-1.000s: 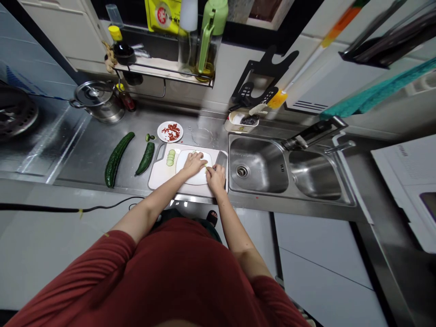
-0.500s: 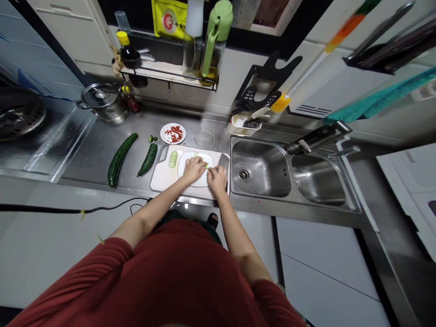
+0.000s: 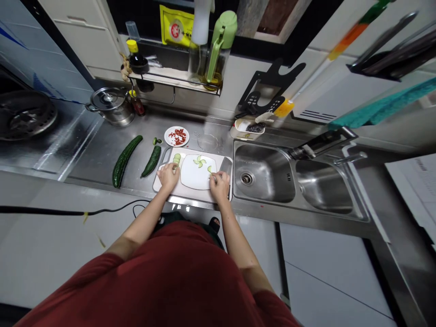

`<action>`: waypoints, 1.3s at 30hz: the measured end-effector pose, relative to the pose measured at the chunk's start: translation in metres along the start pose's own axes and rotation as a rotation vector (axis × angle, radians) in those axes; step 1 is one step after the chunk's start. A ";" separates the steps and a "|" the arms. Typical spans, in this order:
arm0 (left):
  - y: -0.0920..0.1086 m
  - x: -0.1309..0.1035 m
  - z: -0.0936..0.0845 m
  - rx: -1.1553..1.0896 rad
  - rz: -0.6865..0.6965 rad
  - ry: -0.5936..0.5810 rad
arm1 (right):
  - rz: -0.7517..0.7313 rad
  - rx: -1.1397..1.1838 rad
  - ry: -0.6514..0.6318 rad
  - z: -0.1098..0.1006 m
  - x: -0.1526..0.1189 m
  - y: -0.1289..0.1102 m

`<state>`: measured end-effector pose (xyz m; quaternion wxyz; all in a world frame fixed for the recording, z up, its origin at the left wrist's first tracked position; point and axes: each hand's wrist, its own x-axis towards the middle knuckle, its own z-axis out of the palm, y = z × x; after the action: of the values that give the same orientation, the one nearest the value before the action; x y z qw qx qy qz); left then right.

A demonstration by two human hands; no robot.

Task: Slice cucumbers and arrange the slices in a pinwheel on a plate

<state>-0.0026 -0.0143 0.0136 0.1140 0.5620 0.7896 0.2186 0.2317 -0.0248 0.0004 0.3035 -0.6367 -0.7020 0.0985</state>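
A white plate (image 3: 194,181) lies on the cutting board (image 3: 200,195), with several thin cucumber pieces (image 3: 199,161) fanned out near its far edge. My left hand (image 3: 168,177) is at the plate's left side, its fingers closed at the near end of a row of cucumber slices (image 3: 176,157); whether a slice is pinched is hidden. Over the plate's right edge, my right hand (image 3: 221,185) has thumb and fingers pinched together around something too small to name. Just beyond these fingertips is one cucumber piece (image 3: 209,169). A knife blade (image 3: 225,166) lies on the board beside my right hand.
Left of the board lie a short cucumber (image 3: 151,161) and a long cucumber (image 3: 126,161). A plate of chopped red pieces (image 3: 176,136) stands behind the board, near a clear dish (image 3: 208,142). The sink (image 3: 262,170) adjoins on the right; a lidded pot (image 3: 112,106) stands back left.
My left hand has moved left from the plate to the row of slices. My right hand has shifted slightly, and the fanned pieces on the plate are uncovered. The camera view has shifted a little.
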 end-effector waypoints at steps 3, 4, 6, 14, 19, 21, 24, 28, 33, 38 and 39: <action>-0.007 0.000 -0.001 0.027 -0.075 0.002 | -0.002 0.022 0.016 0.001 -0.004 -0.001; -0.007 -0.001 -0.001 0.031 -0.090 -0.002 | -0.004 0.028 0.022 0.001 -0.005 -0.001; -0.008 -0.001 -0.001 0.037 -0.113 -0.008 | -0.007 0.040 0.033 0.002 -0.008 -0.002; -0.008 0.005 -0.001 0.056 -0.171 -0.013 | 0.001 0.073 0.063 0.000 -0.019 -0.003; -0.008 0.006 0.004 0.086 -0.185 -0.006 | -0.024 0.088 0.072 -0.003 -0.022 -0.003; -0.009 0.006 0.007 0.088 -0.184 -0.002 | -0.022 0.091 0.067 -0.004 -0.021 -0.003; -0.010 0.006 0.009 0.083 -0.176 0.007 | -0.019 0.096 0.059 -0.005 -0.022 -0.002; -0.010 0.006 0.008 0.073 -0.178 0.004 | -0.014 0.100 0.051 -0.005 -0.024 -0.001; -0.008 0.007 0.005 0.040 -0.188 -0.004 | -0.018 0.088 0.049 -0.005 -0.026 -0.002; -0.008 0.008 0.005 -0.028 -0.204 0.005 | -0.017 0.086 0.030 -0.006 -0.025 -0.003; -0.008 0.009 0.005 -0.047 -0.213 0.010 | -0.020 0.085 0.028 -0.006 -0.025 -0.003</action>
<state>-0.0102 -0.0072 0.0058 0.1460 0.4710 0.8399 0.2266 0.2326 -0.0508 -0.0005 0.3413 -0.6174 -0.6992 0.1162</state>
